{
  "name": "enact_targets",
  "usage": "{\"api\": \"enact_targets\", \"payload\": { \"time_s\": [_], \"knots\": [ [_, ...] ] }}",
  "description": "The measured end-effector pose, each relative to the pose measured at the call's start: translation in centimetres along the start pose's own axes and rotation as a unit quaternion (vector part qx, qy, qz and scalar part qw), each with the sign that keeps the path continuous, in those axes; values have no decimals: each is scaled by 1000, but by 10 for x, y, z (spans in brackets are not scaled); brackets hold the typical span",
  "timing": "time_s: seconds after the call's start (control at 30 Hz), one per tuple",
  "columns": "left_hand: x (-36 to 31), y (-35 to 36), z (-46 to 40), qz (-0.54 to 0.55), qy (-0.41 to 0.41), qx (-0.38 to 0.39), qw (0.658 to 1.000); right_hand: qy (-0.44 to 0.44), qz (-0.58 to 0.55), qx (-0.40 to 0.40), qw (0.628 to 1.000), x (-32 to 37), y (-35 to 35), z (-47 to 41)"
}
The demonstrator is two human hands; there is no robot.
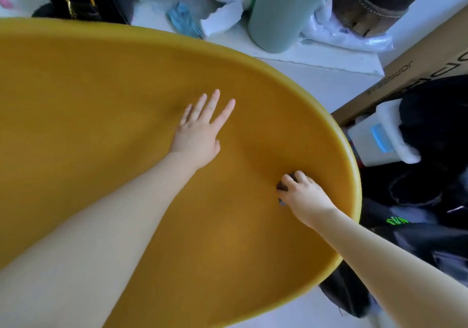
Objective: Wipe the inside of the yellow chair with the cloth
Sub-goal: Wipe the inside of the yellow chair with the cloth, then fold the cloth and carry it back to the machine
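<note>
**Yellow chair shell, two bare hands inside it**

Yellow plastic is filling most of the view: the chair point(106, 105), a wide curved shell seen from above. The left hand point(198, 131) is lying flat on the inner surface near the middle, fingers spread, its grip released and holding nothing. The right hand point(305, 196) is pressing against the inner wall just below the right rim, its grip clenched around the cloth point(281, 188), a dark wad mostly hidden under the fingers and touching the shell. Beyond the far rim, a pale green cylinder point(281, 11) is standing on the floor. A cardboard box point(415, 74) is lying at the right.
</note>
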State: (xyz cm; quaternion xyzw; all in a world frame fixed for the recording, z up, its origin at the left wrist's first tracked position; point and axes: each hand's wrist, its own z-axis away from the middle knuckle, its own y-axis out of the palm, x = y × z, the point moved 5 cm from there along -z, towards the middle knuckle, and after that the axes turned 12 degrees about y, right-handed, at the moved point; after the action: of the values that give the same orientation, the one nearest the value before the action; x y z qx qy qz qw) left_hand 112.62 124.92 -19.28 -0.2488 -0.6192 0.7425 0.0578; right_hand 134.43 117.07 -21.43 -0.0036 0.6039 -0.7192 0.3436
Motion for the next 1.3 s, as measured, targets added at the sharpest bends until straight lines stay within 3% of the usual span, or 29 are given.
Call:
{"api": "enact_targets", "payload": {
  "time_s": [0.07,0.2,0.33,0.5,0.63,0.83,0.97,1.1,1.13,1.17,1.23,1.27,1.3],
  "knots": [
    [-21,7,16,20,26,25,999,-23,10,8,1000,-3,-3,6],
    [-33,30,45,29,2,85,996,34,19,-114,993,-40,-44,-22],
    [-32,55,80,51,-43,120,991,102,-11,-91,991,-25,-35,-16],
    [-25,111,162,39,-78,202,975,166,-135,142,967,58,34,51],
    [-9,158,252,-24,-145,282,948,177,-253,219,926,144,68,88],
    [34,171,357,-32,-293,281,913,204,-409,214,863,259,65,94],
    [50,165,400,-37,-309,261,914,162,-488,200,834,353,30,98],
    [66,163,440,89,-322,238,912,95,-518,222,821,429,-7,93],
    [67,162,450,128,-320,234,909,69,-549,244,797,443,-17,93],
    [68,160,460,165,-313,226,907,46,-606,278,744,453,-27,92],
    [65,149,472,224,-283,191,913,36,-728,342,594,455,-52,91],
    [63,138,474,244,-267,158,919,44,-765,348,540,448,-65,89],
    [62,125,475,259,-258,109,924,50,-788,340,511,438,-78,87]
  ]
}}
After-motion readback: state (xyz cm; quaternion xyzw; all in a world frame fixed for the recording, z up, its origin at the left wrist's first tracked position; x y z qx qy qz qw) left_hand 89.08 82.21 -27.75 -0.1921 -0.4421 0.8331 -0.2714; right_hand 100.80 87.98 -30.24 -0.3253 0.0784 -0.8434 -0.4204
